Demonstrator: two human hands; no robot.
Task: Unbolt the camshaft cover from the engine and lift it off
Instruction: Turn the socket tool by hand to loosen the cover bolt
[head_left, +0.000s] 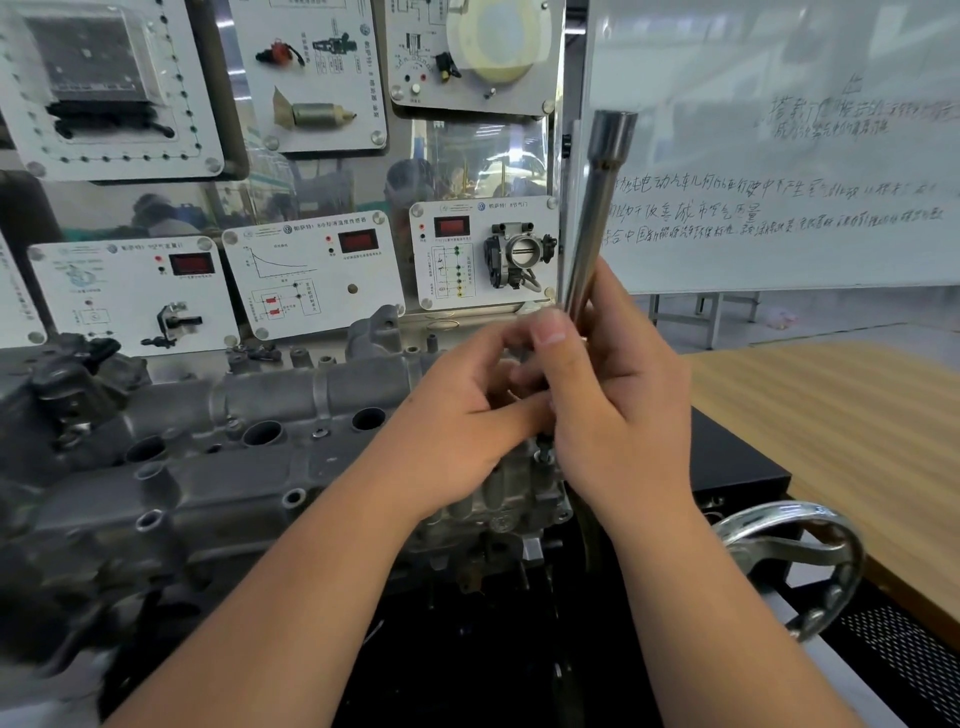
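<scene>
1. Both forearms reach in from the bottom edge, and the hands meet over the right end of the engine.
2. Right hand (618, 410) is curled round the lower part of a long steel socket wrench (597, 218), holding it nearly upright with its hollow hex end at the top, in front of the whiteboard (779, 156).
3. Left hand (467, 410) has its fingers bent and pinched against the wrench's lower end, touching the right hand's fingers; what sits between the fingertips is hidden.
4. Just below the hands, a small dark bolt (544, 449) stands up from the engine casting.
5. Camshaft cover (249, 467), grey cast metal with round plug wells, lies on the engine, running from the hands off to the left.
6. Behind it stand white training panels, one carrying a throttle body (519, 252).
7. At lower right, a chromed handwheel (810, 561) sits beside a wood-topped table (841, 415).
</scene>
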